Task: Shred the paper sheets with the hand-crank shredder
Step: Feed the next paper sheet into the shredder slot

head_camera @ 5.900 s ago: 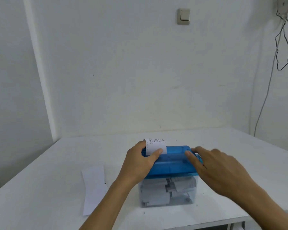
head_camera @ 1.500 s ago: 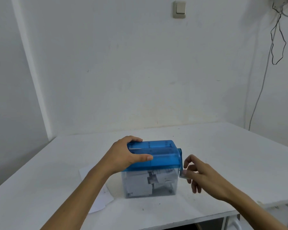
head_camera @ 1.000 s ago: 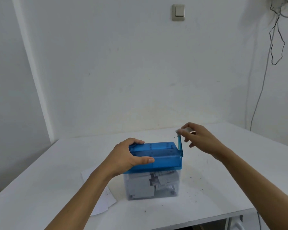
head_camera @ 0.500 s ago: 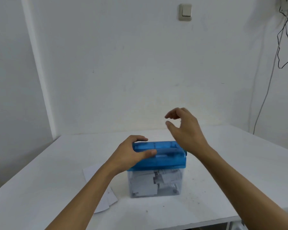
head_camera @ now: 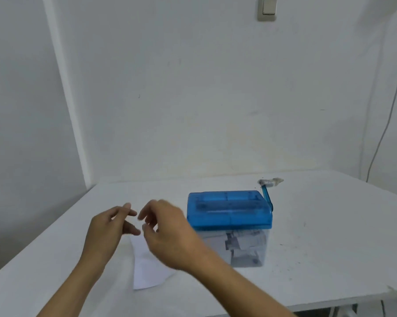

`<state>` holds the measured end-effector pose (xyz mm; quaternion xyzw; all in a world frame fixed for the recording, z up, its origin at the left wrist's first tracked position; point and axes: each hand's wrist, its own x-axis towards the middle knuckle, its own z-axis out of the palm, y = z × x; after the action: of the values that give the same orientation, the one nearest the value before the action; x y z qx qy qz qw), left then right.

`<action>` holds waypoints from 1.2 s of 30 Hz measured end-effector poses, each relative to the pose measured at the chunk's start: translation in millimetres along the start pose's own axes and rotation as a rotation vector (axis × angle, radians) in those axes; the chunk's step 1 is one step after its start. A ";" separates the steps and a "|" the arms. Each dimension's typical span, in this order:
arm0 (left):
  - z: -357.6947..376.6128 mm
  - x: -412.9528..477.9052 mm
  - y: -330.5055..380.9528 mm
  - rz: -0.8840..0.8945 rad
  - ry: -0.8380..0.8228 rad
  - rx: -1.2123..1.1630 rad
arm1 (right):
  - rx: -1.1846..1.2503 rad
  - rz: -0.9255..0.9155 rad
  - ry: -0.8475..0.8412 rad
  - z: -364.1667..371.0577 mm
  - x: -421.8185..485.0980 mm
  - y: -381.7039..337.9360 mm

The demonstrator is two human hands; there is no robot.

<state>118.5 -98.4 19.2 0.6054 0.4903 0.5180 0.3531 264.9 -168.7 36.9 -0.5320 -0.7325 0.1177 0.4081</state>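
The hand-crank shredder (head_camera: 229, 211) has a blue lid on a clear bin that holds paper shreds (head_camera: 238, 245). Its crank (head_camera: 268, 193) points up at the right end, and nobody touches it. White paper sheets (head_camera: 147, 268) lie flat on the table left of the shredder. My left hand (head_camera: 108, 232) and my right hand (head_camera: 167, 234) hover close together above the far end of the sheets, fingers loosely bent, holding nothing. My right forearm crosses in front of the bin's left corner.
The white table (head_camera: 330, 236) stands in a room corner against white walls. A cable (head_camera: 385, 124) hangs down the right wall, and a light switch (head_camera: 266, 8) is high on the back wall. The table's front edge runs along the lower right.
Both hands have left the shredder and moved left, over the paper sheets. The crank, turned by my right hand earlier, now stands free and upright. No paper sticks out of the slot.
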 end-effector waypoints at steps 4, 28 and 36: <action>0.1 -1.7 -39.9 -0.019 0.008 0.023 | -0.159 0.113 -0.155 57.1 -4.8 17.9; 7.8 -7.0 -78.9 -0.064 -0.056 0.400 | 0.277 0.449 0.110 73.8 -2.8 64.1; 1.8 -3.8 -77.8 -0.081 -0.083 0.140 | 0.320 0.502 0.139 72.5 -2.0 63.6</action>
<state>102.6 -80.8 -55.0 0.6293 0.5342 0.4424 0.3506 256.1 -125.6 -49.0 -0.6322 -0.5207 0.2919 0.4939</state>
